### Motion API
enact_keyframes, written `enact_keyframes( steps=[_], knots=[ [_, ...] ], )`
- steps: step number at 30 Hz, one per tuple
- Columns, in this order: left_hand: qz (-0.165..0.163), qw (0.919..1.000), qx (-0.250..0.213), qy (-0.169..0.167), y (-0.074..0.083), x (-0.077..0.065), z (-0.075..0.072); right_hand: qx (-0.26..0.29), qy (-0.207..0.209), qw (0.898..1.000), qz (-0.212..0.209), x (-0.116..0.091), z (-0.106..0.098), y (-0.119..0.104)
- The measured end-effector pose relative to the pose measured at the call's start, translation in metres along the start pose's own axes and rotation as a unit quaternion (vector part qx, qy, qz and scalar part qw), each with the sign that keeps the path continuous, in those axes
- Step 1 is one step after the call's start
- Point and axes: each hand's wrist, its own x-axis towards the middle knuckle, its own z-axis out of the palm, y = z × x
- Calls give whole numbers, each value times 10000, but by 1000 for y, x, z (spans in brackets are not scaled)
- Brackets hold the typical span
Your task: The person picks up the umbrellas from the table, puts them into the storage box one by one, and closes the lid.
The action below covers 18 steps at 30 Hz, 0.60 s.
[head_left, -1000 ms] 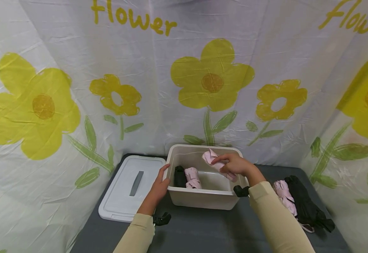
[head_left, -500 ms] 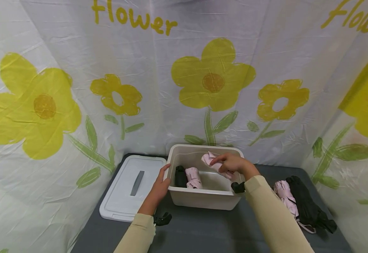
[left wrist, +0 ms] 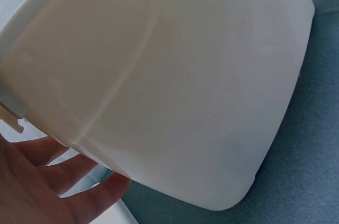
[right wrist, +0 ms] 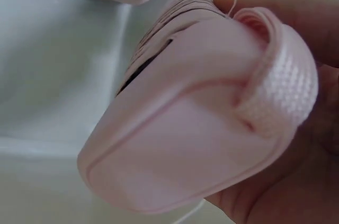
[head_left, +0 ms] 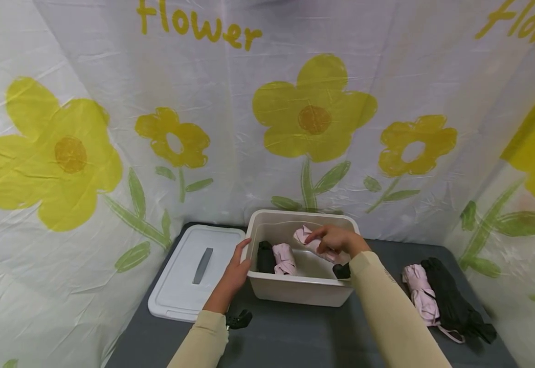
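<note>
My right hand [head_left: 338, 240] grips a pink folding umbrella [head_left: 302, 234] at a slant inside the beige storage box [head_left: 299, 291]. In the right wrist view, the pink umbrella [right wrist: 180, 134] shows its rounded end and woven wrist strap, with fingers and palm along one side. A black folding umbrella [head_left: 265, 257] and another pink one [head_left: 284, 259] lie side by side in the box's left part. My left hand [head_left: 235, 268] rests against the box's left side near the rim. In the left wrist view, fairly straight fingers [left wrist: 100, 197] touch the box's outer wall.
A white lid [head_left: 175, 286] with a grey handle lies left of the box on the dark table [head_left: 286, 337]. To the right lie a pink folding umbrella [head_left: 420, 294] and a longer black one [head_left: 453, 301]. A flower-printed curtain [head_left: 230, 153] hangs behind.
My right hand has shifted slightly down and left with the pink umbrella, a little deeper into the box. The left hand stays on the box's side.
</note>
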Motion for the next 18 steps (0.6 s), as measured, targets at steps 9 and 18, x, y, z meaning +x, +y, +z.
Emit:
enact_keyframes(
  steps=[9, 18],
  knots=[
    [-49, 10000, 75, -3, -3, -4, 0, 347, -21, 9988, 353, 10, 12, 9],
    [-55, 10000, -2, 28, 0, -2, 1, 264, -107, 9980, 561, 16, 14, 3]
  ],
)
